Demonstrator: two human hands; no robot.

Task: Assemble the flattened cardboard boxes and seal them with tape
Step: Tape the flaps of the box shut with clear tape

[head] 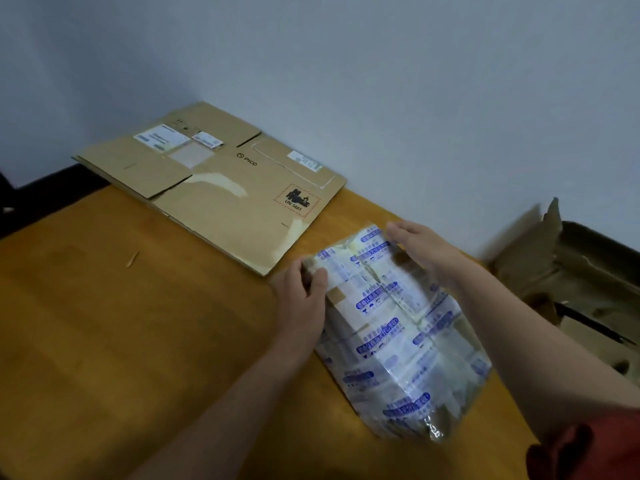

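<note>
Farthest left, one flattened cardboard box (221,181) lies in the upper middle of the frame on the wooden table (121,323). Lower right of it, the left hand (303,299) curls its fingers and thumb round the far left corner of one plastic-wrapped bundle (391,341). The right hand (420,249) lays nearly straight fingers on its far edge. One open carton (588,271) stands at the right edge.

A plastic-wrapped package (398,330) on bench (121,323), left hand (304,292) gripping its corner, right hand (419,247) flat on top, flattened cardboard box (214,178) beyond
</note>
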